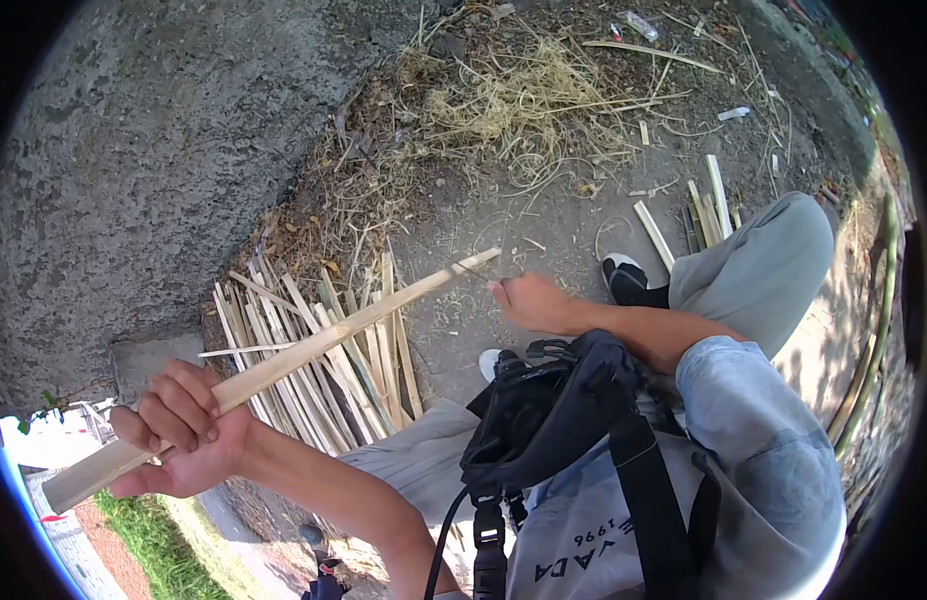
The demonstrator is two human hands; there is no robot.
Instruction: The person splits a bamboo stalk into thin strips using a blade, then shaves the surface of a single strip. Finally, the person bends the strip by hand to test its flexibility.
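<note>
A long pale bamboo strip (333, 334) slants across the view, its near end at the lower left and its far end in the middle. My left hand (183, 430) is wrapped round it close to the near end. My right hand (533, 300) is closed beside the far end. A thin dark piece, like a narrow blade (473, 268), runs from the right fist to the strip and meets it close to its tip. The handle is hidden in the fist.
A pile of split bamboo strips (313, 370) lies under the held strip. Curly shavings (523, 100) cover the ground ahead. More strips (713, 200) lie by my right knee. A rough grey rock or wall (173, 170) rises at left; green bamboo poles (873, 330) lie at right.
</note>
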